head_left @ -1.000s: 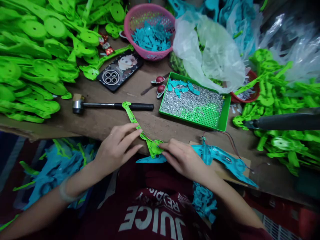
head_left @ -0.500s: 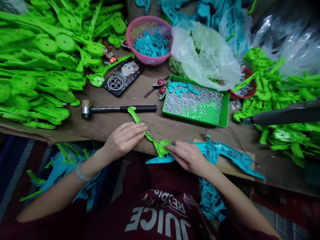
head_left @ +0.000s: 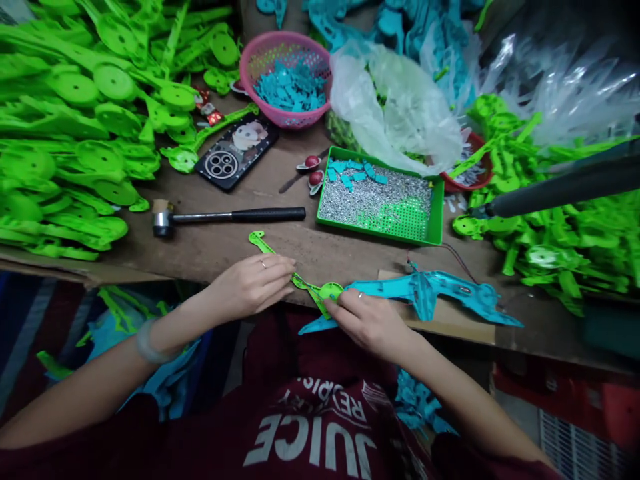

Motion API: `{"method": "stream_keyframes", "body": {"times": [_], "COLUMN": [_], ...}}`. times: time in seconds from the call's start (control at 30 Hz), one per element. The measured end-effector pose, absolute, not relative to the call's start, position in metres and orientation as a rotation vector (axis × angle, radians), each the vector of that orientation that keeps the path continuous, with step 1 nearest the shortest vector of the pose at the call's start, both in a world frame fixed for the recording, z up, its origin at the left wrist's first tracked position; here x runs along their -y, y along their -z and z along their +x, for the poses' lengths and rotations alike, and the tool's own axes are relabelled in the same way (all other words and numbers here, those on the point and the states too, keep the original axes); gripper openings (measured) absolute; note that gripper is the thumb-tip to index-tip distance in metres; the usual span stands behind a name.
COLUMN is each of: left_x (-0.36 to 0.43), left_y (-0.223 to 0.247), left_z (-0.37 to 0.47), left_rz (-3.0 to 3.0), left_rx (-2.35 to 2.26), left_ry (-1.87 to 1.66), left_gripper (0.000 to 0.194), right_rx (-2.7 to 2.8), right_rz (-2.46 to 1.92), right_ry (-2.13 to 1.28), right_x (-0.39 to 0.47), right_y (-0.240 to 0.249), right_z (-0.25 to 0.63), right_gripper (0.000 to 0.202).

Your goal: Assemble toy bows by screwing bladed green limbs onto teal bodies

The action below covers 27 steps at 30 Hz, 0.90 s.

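My left hand (head_left: 260,285) is closed over the middle of a long bright-green plastic piece (head_left: 330,291). Its hooked far end sticks out beyond my fingers, and its round end lies by my right hand (head_left: 367,320). The right fingers are closed on that round end, pressing at a thin dark wire that runs along the piece; the fingertips are partly hidden. Under the green piece lies a blue plastic part (head_left: 425,290), long and wing-like, with thin wires at its right end. It rests on a cardboard sheet (head_left: 470,328) at the table edge.
A hammer (head_left: 230,215) lies beyond my left hand. A green tray (head_left: 380,230) holds small screws and blue bits. Behind stand a pink basket (head_left: 285,120) and a phone (head_left: 235,150). Green parts (head_left: 75,133) heap up at left and right. A dark power tool (head_left: 550,187) hangs at right.
The whole view has shifted slightly. The blue part's right end has swung up a little. My right fingers have moved onto the round end of the green piece, and the left hand stays on its middle.
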<state>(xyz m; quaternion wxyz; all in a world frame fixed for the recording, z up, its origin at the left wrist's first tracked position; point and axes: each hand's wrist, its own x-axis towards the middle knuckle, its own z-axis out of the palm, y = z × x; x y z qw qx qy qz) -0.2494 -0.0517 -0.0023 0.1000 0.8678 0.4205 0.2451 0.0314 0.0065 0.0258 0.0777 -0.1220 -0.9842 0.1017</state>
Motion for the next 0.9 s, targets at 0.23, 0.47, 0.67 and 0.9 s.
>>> {"method": "stream_keyframes", "body": {"times": [0.23, 0.47, 0.67, 0.9], "left_x": [0.065, 0.065, 0.074, 0.076], "left_y": [-0.004, -0.001, 0.005, -0.006], "left_z": [-0.227, -0.218, -0.215, -0.184], "left_rz": [2.772, 2.746, 2.893, 2.681], "left_rx": [-1.342, -1.334, -1.223, -1.525], "left_ry": [-0.623, -0.708, -0.659, -0.620], "left_gripper": [0.030, 0.027, 0.031, 0.022], "right_rx": [2.932, 2.839, 2.603, 2.601], "right_rz": [-0.415, -0.558, -0.908, -1.204], "right_ry": [-0.505, -0.827, -1.112, -1.264], "right_x": [-0.018, -0.021, -0.018, -0.031], "right_y": [-0.021, -0.020, -0.021, -0.030], "right_z": [0.033, 0.031, 0.025, 0.007], "right_gripper": [0.029, 0.020, 0.015, 0.013]}}
